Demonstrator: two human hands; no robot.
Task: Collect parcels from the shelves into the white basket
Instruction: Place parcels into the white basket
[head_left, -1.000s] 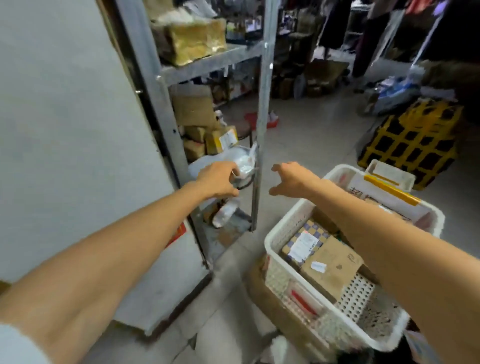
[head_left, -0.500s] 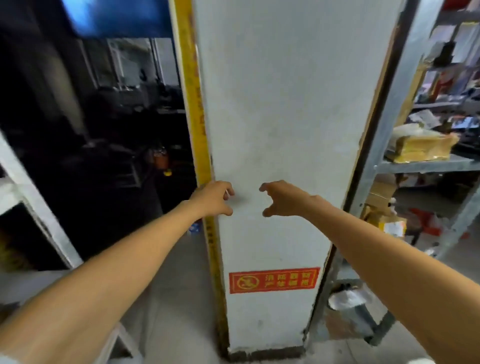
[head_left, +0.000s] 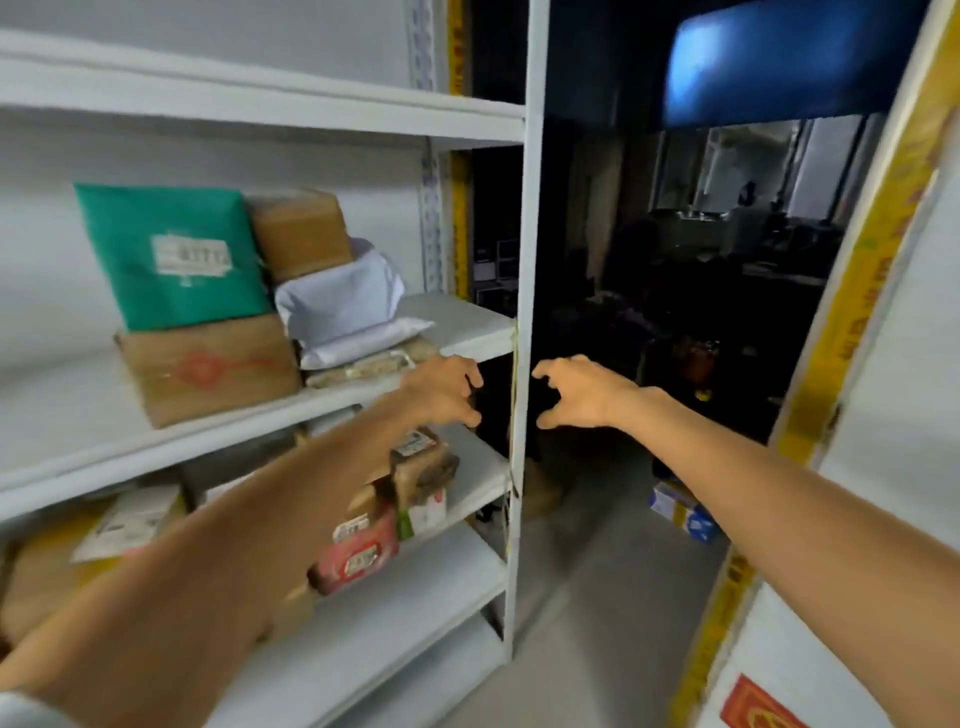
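Empty, loosely curled L hand (head_left: 447, 392) at the shelf (head_left: 467, 325) edge, white bag (head_left: 343, 306) just to its left; R hand (head_left: 576, 395), also empty & half-curled, farther off

Both arms reach forward, the left hand (head_left: 444, 389) at the front edge of the middle shelf (head_left: 467, 327) and the right hand (head_left: 582, 395) just past the white upright post (head_left: 530, 260). Their fingers are loosely curled, holding nothing. A green parcel (head_left: 171, 254) stands atop a brown box (head_left: 208, 366), beside a white mailer (head_left: 343, 306).

White pillar (head_left: 893, 467) with yellow edging, grey floor (head_left: 597, 571), dark room (head_left: 701, 312) beyond.
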